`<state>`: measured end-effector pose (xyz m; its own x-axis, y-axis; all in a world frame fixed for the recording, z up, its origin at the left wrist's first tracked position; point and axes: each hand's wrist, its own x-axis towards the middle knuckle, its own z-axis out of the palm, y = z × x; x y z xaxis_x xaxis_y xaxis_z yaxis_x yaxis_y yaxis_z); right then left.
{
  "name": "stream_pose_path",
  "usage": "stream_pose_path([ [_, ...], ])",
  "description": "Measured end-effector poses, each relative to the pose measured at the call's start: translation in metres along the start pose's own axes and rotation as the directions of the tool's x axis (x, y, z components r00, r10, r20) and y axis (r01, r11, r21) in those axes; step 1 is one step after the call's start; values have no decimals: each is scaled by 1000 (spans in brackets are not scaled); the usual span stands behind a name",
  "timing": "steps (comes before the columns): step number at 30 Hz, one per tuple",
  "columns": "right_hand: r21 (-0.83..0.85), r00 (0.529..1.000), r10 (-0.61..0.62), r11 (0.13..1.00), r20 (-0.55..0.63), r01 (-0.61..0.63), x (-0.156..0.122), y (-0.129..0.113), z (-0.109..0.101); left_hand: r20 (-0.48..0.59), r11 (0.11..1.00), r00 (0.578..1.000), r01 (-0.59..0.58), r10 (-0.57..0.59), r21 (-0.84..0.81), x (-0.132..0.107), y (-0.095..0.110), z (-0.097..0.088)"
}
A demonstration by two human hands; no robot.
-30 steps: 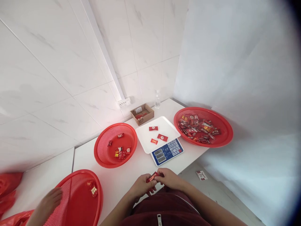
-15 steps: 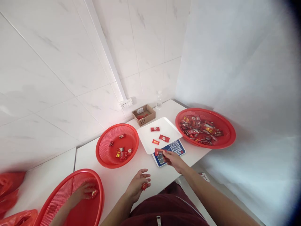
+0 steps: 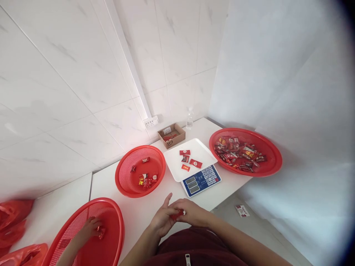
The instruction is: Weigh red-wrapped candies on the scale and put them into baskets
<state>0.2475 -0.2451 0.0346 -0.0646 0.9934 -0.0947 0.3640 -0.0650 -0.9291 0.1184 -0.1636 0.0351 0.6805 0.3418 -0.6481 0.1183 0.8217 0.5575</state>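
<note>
My left hand (image 3: 163, 221) and my right hand (image 3: 194, 213) meet above the table's front edge. Between them is a red-wrapped candy (image 3: 177, 214), pinched by my right fingers and partly covered by the left. Just beyond my hands stands a blue-and-white weighing scale (image 3: 202, 181), its white tray (image 3: 173, 164) carrying several candies. Among these are a darker candy (image 3: 185, 158) and a red one (image 3: 195, 163). A red basket (image 3: 213, 146) heaped with wrapped candies stands to the right; another red basket (image 3: 119, 171) with several candies is on the left.
At the lower left, another person's hand (image 3: 90, 231) holds a shiny red candy inside a third red basket (image 3: 119, 221). Red plastic bags (image 3: 13, 214) lie at the far left. A cardboard box (image 3: 177, 139) and a clear bottle (image 3: 189, 120) stand by the wall.
My right hand has left the scale and come to my left hand. The darker candy now lies on the tray. The other person's hand has shifted slightly left in the basket.
</note>
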Motion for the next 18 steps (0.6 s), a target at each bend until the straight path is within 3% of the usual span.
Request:
stream_pose_path([
  [4, 31, 999, 37, 999, -20, -36, -3, 8, 8, 73, 999, 997, 38, -38, -1, 0, -3, 0],
  [6, 149, 986, 158, 978, -57, -148, -4, 23, 6, 82, 998, 994, 69, -70, 11, -2, -3, 0],
  [7, 240, 961, 262, 942, -92, -234, -3, 31, 3, 73, 997, 994, 80, -81, 21, -3, -3, 0],
  [9, 471, 851, 498, 798, -166, -376, 0, 45, -10, 39, 995, 996, 83, -85, 46, -6, -2, -1],
  [11, 696, 733, 649, 622, -203, -359, 6, 50, -30, 14, 995, 997, 72, -74, 65, -8, 0, -3],
  [12, 775, 711, 671, 557, -210, -297, 9, 50, -41, 8, 995, 998, 67, -68, 72, -8, 1, -4],
  [15, 871, 760, 623, 463, -188, -165, 15, 43, -70, 4, 995, 998, 57, -57, 82, -9, 1, -6],
  [18, 820, 773, 616, 516, -153, -249, 11, 50, -71, 3, 993, 998, 56, -57, 100, -8, -1, -8],
])
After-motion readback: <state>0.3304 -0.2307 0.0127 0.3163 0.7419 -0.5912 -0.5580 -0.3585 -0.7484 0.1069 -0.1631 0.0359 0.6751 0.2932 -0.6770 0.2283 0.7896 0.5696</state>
